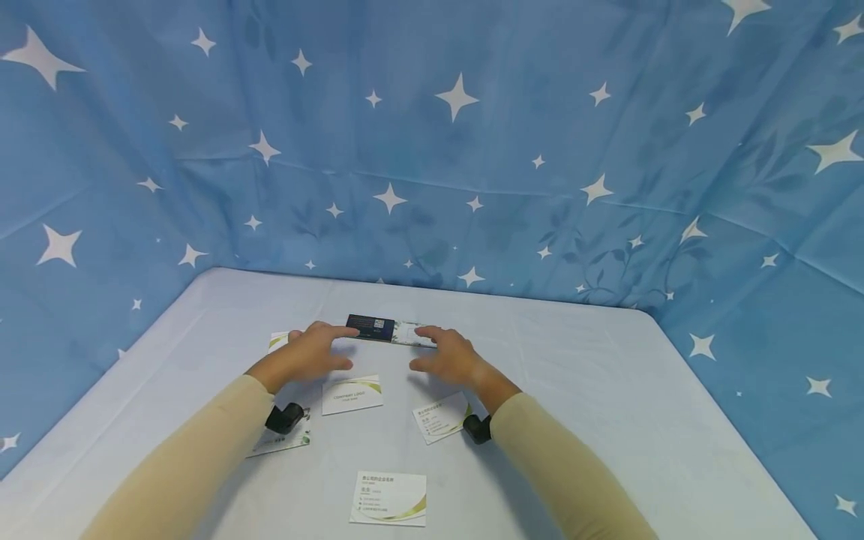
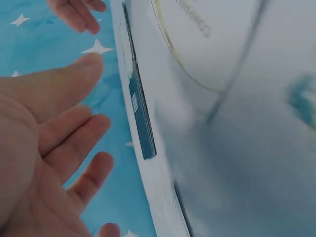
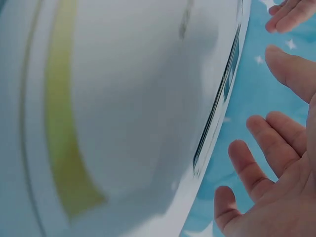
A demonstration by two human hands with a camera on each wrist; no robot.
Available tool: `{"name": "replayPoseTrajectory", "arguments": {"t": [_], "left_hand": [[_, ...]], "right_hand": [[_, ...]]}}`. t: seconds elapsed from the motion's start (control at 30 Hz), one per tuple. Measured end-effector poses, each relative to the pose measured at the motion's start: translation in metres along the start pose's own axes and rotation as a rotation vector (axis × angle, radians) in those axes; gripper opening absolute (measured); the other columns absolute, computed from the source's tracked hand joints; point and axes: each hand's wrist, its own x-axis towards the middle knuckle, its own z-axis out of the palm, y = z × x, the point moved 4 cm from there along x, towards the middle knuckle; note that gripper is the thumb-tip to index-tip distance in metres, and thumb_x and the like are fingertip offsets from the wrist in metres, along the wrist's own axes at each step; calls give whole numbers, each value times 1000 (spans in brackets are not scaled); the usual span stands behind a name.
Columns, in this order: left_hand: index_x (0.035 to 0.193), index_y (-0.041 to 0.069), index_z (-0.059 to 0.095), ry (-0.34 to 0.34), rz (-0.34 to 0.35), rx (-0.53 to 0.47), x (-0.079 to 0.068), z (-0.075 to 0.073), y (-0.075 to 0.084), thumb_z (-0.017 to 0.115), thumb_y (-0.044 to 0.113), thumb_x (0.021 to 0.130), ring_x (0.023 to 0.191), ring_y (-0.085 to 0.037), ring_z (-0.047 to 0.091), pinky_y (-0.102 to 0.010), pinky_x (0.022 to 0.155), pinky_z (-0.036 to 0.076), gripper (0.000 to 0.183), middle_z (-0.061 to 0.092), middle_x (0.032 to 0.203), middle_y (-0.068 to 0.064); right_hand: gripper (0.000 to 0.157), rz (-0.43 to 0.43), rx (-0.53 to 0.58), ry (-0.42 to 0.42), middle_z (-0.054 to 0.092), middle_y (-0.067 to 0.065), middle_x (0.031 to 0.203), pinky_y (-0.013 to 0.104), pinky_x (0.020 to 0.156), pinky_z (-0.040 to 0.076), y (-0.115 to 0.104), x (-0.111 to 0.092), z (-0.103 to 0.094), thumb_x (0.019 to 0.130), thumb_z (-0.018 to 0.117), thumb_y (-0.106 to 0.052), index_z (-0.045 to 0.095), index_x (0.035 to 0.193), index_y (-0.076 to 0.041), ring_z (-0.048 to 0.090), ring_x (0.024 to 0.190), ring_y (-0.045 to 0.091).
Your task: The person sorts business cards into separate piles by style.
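Observation:
My left hand (image 1: pixel 312 352) is held over the table with relaxed, spread fingers and nothing in it. Facing it, my right hand (image 1: pixel 451 357) has its fingers loosely extended, also without anything in it. Just beyond the fingertips lie a dark card (image 1: pixel 367 325) with a small square code and, end to end with it, a white leaf-patterned card (image 1: pixel 409 334), partly behind the right fingers. In the left wrist view, the dark card (image 2: pixel 143 121) appears beyond the left hand (image 2: pixel 54 143). The right wrist view shows the right hand (image 3: pixel 281 168) with its palm visible.
Between the forearms lies a white company-logo card (image 1: pixel 352 395). A tilted white-and-gold card (image 1: pixel 440 420) is by the right wrist, and another gold-curved card (image 1: pixel 388 499) lies in front. A leaf-patterned card (image 1: pixel 293 439) and a gold-striped card (image 1: pixel 277 340) are partly hidden by the left arm.

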Motion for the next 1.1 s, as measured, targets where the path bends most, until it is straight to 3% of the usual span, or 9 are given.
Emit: {"name": "replayPoseTrajectory", "arguments": {"t": [0.13,0.37,0.5,0.63,0.8,0.93,1.1], "left_hand": [[146,14,54,-9,34,-8,-19,-1,-7,74,28,92,139,-41,35,-71,103,18,59,50,146,-16],[138,13,62,11,83,-44,-45,-5,-21,78,26,88,136,-38,42,-72,98,20,55,58,140,-7],[136,14,63,-15,92,-103,-58,-5,-25,80,26,85,136,-39,42,-76,97,19,55,58,140,-8],[135,13,64,-19,100,-165,-71,-6,-33,81,25,84,135,-40,43,-71,100,28,55,58,140,-9],[134,12,65,4,91,-198,-88,-13,-50,79,27,85,133,-42,42,-63,100,36,53,56,139,-12],[132,12,66,10,86,-201,-96,-16,-58,78,29,85,132,-43,42,-63,100,34,52,57,137,-13],[131,11,67,-10,95,-206,-99,-14,-61,79,30,83,132,-44,43,-65,99,34,52,59,135,-12]], "right_hand": [[62,-60,-31,-29,57,9,142,58,107,27,-15,-3,11,88,77,-29,55,143,-10,52,129,30],[62,-109,-15,-138,57,3,141,50,108,34,-45,-5,41,87,77,-36,57,143,-18,49,130,25],[59,-139,-114,-168,63,-5,129,48,104,33,-63,-6,56,84,78,-41,62,138,-23,50,123,20],[58,-151,-195,-216,62,-10,116,42,94,36,-79,-9,69,82,80,-45,64,136,-29,48,111,17],[55,-268,-223,-329,61,-17,116,34,92,35,-103,-15,88,85,78,-44,62,137,-32,45,112,8],[53,-347,-260,-397,60,-23,121,31,92,34,-117,-20,99,87,77,-44,62,137,-35,44,115,4],[51,-346,-324,-413,58,-27,120,31,92,33,-125,-22,105,86,77,-46,63,135,-39,43,116,4]]}}
